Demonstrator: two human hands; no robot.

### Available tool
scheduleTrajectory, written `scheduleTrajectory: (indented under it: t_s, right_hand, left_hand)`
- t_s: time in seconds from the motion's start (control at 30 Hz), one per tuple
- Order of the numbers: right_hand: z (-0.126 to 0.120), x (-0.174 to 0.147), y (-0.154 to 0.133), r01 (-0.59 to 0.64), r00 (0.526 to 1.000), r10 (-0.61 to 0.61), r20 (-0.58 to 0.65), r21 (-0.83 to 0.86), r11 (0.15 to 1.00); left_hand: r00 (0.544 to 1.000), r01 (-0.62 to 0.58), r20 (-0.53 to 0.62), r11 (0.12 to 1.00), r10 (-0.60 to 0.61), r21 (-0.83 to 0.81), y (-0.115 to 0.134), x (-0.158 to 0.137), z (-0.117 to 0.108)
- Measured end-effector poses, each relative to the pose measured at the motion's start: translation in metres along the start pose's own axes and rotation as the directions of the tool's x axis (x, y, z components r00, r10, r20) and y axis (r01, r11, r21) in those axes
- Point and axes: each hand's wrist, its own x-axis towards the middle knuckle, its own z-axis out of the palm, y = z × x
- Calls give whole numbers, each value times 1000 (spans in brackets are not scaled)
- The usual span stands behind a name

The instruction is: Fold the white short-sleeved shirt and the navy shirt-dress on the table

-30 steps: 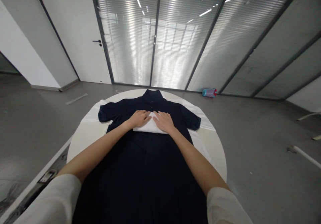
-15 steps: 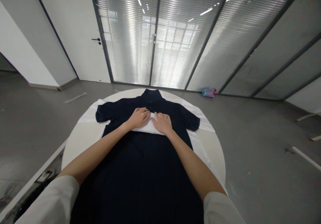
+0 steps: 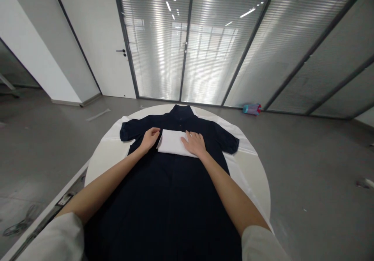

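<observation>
A dark navy short-sleeved garment [image 3: 175, 198] with a collar and a buttoned front lies spread out over a round table, its collar at the far edge. On its chest rests a folded white cloth [image 3: 172, 142], roughly rectangular, with its left edge slightly raised. My right hand [image 3: 194, 143] lies flat on the cloth's right part, fingers spread. Just left of the cloth, my left hand [image 3: 150, 138] hovers over or touches the navy fabric, fingers loosely bent and apart, holding nothing that I can see.
White fabric [image 3: 242, 146] shows under the garment on the round cream table [image 3: 261, 179]. A blue and pink striped object [image 3: 251, 109] lies on the floor by the glass partition. Cables [image 3: 22, 224] and a floor channel [image 3: 66, 198] are at left.
My left hand has moved left off the white cloth, leaving more of it visible. The right hand stays on the cloth. The view has shifted slightly.
</observation>
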Motion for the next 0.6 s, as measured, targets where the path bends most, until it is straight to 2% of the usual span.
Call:
scheduleTrajectory:
  t_s: [0.17,0.43,0.5,0.6]
  right_hand:
    - [0,-1,0,0,1000,0,-14,14,1000]
    - [-1,-2,-1,23,999,-23,-33,4,1000]
    - [0,-3,-2,21,999,-21,-38,0,1000]
    - [0,-5,-2,22,999,-22,-48,5,1000]
  left_hand:
    - [987,106,130,990,-94,-97,-3,-31,-25]
    - [958,250,212,920,-191,-303,12,-44,-25]
    - [952,265,225,923,-206,-277,14,-43,-24]
    - [952,226,244,964,-187,-143,17,-43,-22]
